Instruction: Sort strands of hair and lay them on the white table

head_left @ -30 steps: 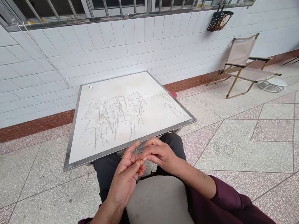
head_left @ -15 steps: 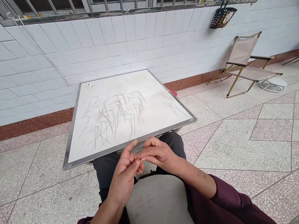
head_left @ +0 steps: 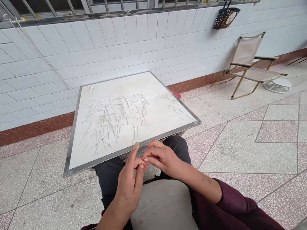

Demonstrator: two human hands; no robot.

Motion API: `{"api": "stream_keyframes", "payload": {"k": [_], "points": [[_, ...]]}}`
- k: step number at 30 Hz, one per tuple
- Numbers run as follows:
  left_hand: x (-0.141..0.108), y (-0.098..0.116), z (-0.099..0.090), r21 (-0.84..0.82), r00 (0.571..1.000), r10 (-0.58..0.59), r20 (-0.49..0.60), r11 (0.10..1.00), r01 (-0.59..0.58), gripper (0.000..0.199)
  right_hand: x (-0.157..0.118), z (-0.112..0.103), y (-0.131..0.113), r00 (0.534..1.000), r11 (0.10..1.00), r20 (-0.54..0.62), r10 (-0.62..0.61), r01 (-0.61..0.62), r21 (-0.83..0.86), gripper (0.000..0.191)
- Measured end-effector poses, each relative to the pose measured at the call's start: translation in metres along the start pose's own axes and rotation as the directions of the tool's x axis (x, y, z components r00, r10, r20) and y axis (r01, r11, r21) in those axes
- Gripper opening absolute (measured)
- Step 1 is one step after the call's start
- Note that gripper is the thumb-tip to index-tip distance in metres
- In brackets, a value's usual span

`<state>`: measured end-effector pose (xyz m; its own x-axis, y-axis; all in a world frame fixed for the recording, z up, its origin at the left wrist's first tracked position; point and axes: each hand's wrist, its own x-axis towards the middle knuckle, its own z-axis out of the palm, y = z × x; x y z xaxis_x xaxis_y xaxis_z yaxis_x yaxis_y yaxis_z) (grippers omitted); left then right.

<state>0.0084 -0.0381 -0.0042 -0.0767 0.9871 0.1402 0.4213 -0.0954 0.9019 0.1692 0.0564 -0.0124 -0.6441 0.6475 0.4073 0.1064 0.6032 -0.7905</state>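
My left hand (head_left: 130, 180) and my right hand (head_left: 163, 158) meet above my lap, just off the near edge of the white table (head_left: 124, 86). Thumb and fingers of each are pinched together on a very thin wire-like piece (head_left: 143, 162), too small to make out well. A tan wrap covers the tip of my raised left index finger. Many bent, dark thin wires (head_left: 120, 111) lie in a tangled group on the table. A few looped ones (head_left: 172, 107) lie at its right side. A small white and red item (head_left: 91, 88) sits near the far left corner.
Behind the table is a white tiled wall (head_left: 96, 57) with a barred window above. A folding chair (head_left: 248, 54) and a round white stool (head_left: 278, 85) stand at the right. A dark patterned bag (head_left: 225, 18) hangs on the wall.
My left hand has turned a little, its thumb now more upright and its index finger raised. My right fingers have shifted slightly at the pinch. The view has moved slightly.
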Motion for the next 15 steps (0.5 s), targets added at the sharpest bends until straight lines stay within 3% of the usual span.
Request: {"api": "stream_keyframes", "payload": {"k": [5,15], "points": [[0.0016,-0.0006,0.0007,0.173,0.991,0.124,-0.047,0.978,-0.114,0.057,0.0008,0.0002,-0.0026,1.0,1.0,0.024,0.013,-0.013,-0.004,0.01],[0.0013,0.0018,-0.0006,0.199,0.992,0.116,-0.055,0.975,-0.103,0.057,-0.0004,0.0018,-0.0007,0.999,1.0,0.025,0.025,-0.025,0.016,0.008]]}}
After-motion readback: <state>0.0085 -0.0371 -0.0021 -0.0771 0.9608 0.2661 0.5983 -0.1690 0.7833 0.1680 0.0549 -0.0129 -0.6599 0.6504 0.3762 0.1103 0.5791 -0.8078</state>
